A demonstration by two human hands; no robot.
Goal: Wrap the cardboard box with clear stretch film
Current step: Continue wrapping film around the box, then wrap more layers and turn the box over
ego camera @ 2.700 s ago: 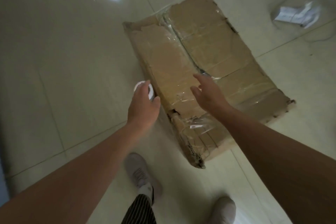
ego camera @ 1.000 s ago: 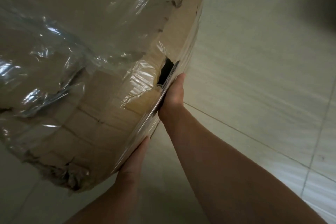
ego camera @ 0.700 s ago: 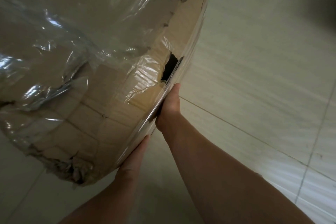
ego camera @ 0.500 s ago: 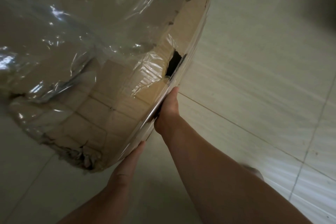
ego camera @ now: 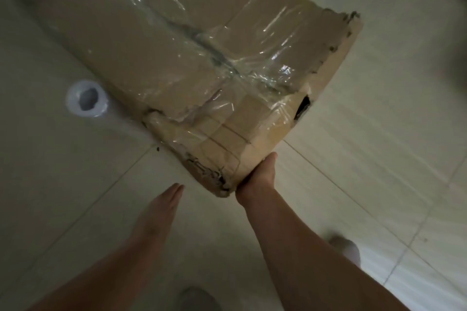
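Down on the tiled floor (ego camera: 366, 134) again: cardboard box (ego camera: 156, 53) lowered from tipped-up, right hand (ego camera: 257, 177) cupping its near corner, left hand (ego camera: 161, 207) let go with fingers flat, film roll (ego camera: 87, 98) just left, reachable for another pass.

head cam | worn view, looks steeply down and forward over both forearms | close: right hand (ego camera: 257, 175) mid-frame, left hand (ego camera: 161, 206) beside it | floor fills frame beyond | single view
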